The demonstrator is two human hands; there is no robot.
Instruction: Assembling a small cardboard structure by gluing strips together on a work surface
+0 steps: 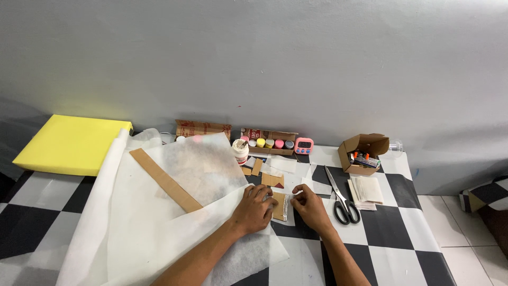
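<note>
Head view looks down on our two hands just right of the frame's centre, meeting over a small cardboard piece (280, 206) that lies on the checkered table (402, 233). We see the piece as a brown rectangle, flat, with its long axis running roughly up and down the frame, toward the wall. Its right edge carries a pale, shiny strip, perhaps tape or clear film; we cannot tell which.

Our left hand (255, 208) rests palm down on the left part of the piece, fingers (266, 195) bent and pressing on it, over the edge of a large white tissue-like sheet (159, 222) that fills the lower left. Our right hand (310, 206) sits at the piece's right edge, fingertips pinched narrowly at the pale strip; whether they actually grip it we cannot tell.

A long cardboard strip (165, 179) lies diagonally under the thin sheet, left of centre. Black-handled scissors (342, 198) lie just right of our right hand, blades pointing up the frame, with a stack of white papers (368, 190) beside them. Along the wall stand a white glue jar (240, 151), a tray of paint pots (270, 143), a pink timer (304, 145) and a small open cardboard box (362, 152). A yellow foam block (71, 143) sits at the upper left.
</note>
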